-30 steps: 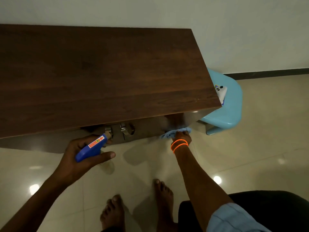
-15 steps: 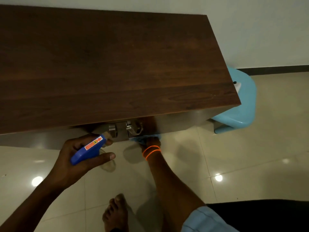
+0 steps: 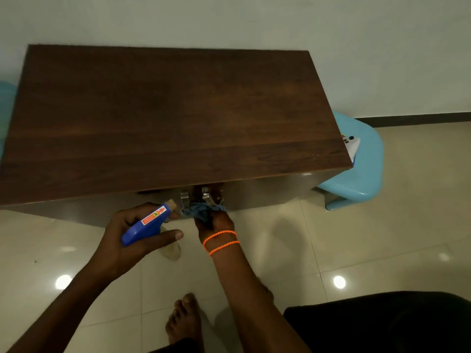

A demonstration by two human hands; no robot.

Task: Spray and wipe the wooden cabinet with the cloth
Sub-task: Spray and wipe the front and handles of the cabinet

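The blue plastic spray bottle head carries a red-and-white label with an arrow; its print is too small to read.

View: a single head-worn wide-angle camera was used.
Position: it was placed above the wooden cabinet, on the front side.
Direction: it was aimed forward and steeply down, so the cabinet top, floor and wall were taken in.
Nearness: the left hand and right hand were seen close, low in frame.
Shared view: none, one view only.
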